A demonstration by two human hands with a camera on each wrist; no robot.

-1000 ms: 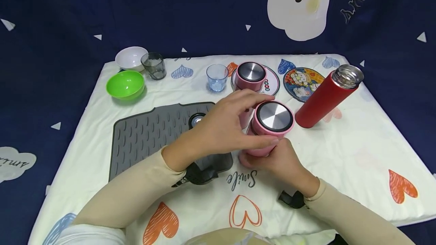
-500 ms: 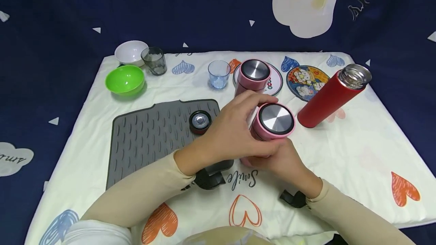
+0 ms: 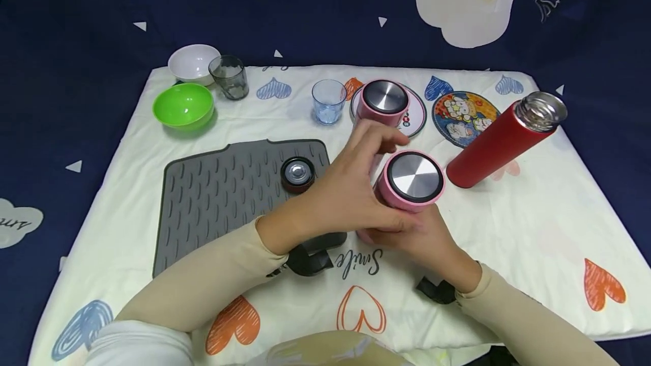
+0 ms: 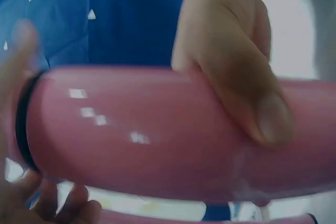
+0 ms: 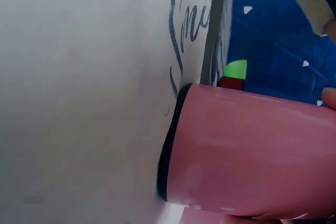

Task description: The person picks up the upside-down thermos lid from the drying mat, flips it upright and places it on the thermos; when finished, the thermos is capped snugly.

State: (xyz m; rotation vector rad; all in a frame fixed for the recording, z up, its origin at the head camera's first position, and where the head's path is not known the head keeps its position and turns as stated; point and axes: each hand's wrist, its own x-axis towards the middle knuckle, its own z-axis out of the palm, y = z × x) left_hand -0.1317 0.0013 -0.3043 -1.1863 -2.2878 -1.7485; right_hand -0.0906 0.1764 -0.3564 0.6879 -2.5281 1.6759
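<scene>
A pink flask (image 3: 414, 181) with a steel-topped lid stands near the middle of the white heart-print cloth (image 3: 534, 230). My left hand (image 3: 376, 185) grips its upper part from the left, fingers curled behind and thumb in front. My right hand (image 3: 417, 236) holds the lower part from the near side. The left wrist view is filled by the flask's pink body (image 4: 147, 135) with a thumb (image 4: 262, 114) pressed on it. In the right wrist view the flask's black-ringed base (image 5: 247, 150) sits against the cloth.
A second pink flask (image 3: 385, 100) stands on a round coaster behind. A lidless red flask (image 3: 500, 140) stands at right beside a cartoon coaster (image 3: 465, 114). A dark cap (image 3: 297, 174) lies on the grey ribbed mat (image 3: 224, 196). Blue glass (image 3: 328, 100), grey glass (image 3: 230, 77), white bowl (image 3: 190, 64), green bowl (image 3: 184, 106) at back.
My left fingers have curled in tighter round the top of the flask, which stays in place. The left arm has shifted and the dark cap on the mat now shows fully.
</scene>
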